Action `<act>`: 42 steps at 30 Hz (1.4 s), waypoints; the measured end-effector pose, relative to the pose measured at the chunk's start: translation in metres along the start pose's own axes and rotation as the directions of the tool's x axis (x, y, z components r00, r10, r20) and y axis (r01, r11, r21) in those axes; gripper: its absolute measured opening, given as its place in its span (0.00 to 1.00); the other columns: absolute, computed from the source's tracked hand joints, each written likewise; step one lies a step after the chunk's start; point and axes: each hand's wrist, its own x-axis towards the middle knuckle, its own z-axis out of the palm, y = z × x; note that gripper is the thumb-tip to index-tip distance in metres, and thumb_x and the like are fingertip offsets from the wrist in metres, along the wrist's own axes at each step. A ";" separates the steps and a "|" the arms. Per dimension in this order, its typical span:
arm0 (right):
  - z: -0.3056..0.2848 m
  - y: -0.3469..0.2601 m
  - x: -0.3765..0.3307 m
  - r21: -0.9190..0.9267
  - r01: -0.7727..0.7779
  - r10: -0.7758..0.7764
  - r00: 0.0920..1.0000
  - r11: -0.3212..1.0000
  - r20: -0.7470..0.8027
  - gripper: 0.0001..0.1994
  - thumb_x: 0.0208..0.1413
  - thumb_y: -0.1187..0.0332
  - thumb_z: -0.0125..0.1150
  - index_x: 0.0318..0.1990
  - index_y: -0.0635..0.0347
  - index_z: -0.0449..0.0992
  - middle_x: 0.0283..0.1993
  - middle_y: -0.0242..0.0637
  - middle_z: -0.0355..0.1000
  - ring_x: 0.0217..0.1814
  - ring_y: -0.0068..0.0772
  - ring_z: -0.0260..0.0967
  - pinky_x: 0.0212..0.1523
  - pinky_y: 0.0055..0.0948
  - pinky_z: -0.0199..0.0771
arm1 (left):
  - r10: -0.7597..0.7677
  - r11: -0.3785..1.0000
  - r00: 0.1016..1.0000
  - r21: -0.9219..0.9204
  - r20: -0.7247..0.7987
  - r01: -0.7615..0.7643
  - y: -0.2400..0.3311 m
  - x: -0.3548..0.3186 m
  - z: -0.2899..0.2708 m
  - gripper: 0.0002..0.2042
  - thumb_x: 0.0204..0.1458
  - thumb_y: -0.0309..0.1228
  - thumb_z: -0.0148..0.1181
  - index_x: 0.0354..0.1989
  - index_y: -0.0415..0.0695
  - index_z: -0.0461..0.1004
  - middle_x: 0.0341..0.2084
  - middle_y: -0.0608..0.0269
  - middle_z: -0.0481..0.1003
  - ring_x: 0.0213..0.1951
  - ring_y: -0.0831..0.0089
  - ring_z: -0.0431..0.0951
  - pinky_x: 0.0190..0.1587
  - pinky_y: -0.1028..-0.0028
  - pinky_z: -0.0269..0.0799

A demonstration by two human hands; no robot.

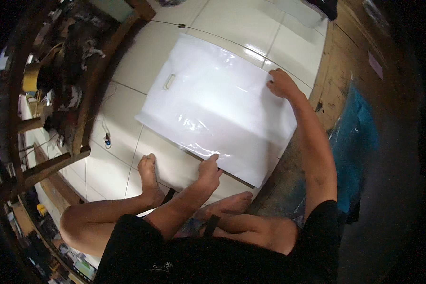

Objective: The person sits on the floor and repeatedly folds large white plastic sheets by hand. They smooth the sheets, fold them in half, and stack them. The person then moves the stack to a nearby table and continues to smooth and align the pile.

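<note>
A large white plastic bag (pixel 213 106) with a cut-out handle lies flat on the white tiled floor (pixel 128 80). My left hand (pixel 208 171) pinches the bag's near edge, fingers closed on the plastic. Flat on the bag's far right corner rests my right hand (pixel 280 84), pressing it down. My bare feet (pixel 149 177) sit just in front of the bag's near edge, legs folded beneath me.
A wooden shelf frame (pixel 87 99) crowded with clutter and a roll of tape (pixel 31 76) stands at the left. A thin cable with a small plug (pixel 107 138) trails on the tiles. A worn wooden surface and a teal cloth (pixel 355 137) border the right.
</note>
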 end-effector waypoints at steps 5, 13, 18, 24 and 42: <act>-0.012 -0.001 0.008 0.002 -0.003 0.003 0.996 1.000 0.090 0.21 0.48 0.63 0.57 0.48 0.68 0.71 0.49 0.55 0.69 0.55 0.54 0.65 0.57 0.42 0.67 | -0.078 0.993 0.993 -0.100 -0.087 0.069 0.000 0.007 -0.001 0.18 0.56 0.32 0.53 0.53 0.37 0.63 0.46 0.53 0.68 0.48 0.62 0.70 0.52 0.62 0.69; -0.008 -0.043 0.039 0.100 0.084 -0.076 0.994 0.991 -0.082 0.16 0.49 0.63 0.54 0.40 0.68 0.72 0.44 0.57 0.70 0.52 0.54 0.67 0.52 0.44 0.68 | 0.210 0.967 0.951 -0.096 -0.227 -0.236 0.030 0.015 -0.014 0.19 0.48 0.32 0.60 0.44 0.30 0.69 0.39 0.50 0.73 0.41 0.64 0.73 0.45 0.66 0.68; -0.007 -0.058 0.046 -0.068 0.228 -0.231 0.972 0.971 -0.034 0.14 0.50 0.64 0.53 0.37 0.68 0.73 0.39 0.54 0.71 0.47 0.54 0.68 0.50 0.44 0.69 | 0.195 0.973 0.938 -0.065 -0.286 -0.222 0.039 0.011 -0.006 0.21 0.48 0.31 0.60 0.47 0.29 0.67 0.42 0.48 0.72 0.43 0.62 0.72 0.46 0.65 0.68; -0.014 -0.064 0.064 -0.111 0.132 -0.120 0.987 0.985 0.109 0.18 0.51 0.63 0.53 0.44 0.69 0.71 0.46 0.56 0.69 0.50 0.55 0.68 0.52 0.44 0.68 | 0.216 0.975 0.937 0.002 -0.274 -0.224 0.040 0.024 -0.026 0.25 0.48 0.34 0.60 0.50 0.29 0.65 0.45 0.46 0.71 0.47 0.60 0.71 0.49 0.65 0.67; -0.005 -0.100 0.108 -0.024 0.169 -0.168 0.985 0.985 0.043 0.17 0.51 0.62 0.53 0.39 0.70 0.73 0.43 0.55 0.71 0.50 0.54 0.67 0.52 0.45 0.68 | 0.216 0.973 0.924 -0.006 -0.315 -0.230 0.084 0.047 -0.052 0.31 0.47 0.39 0.61 0.55 0.29 0.61 0.56 0.36 0.58 0.56 0.49 0.64 0.55 0.58 0.65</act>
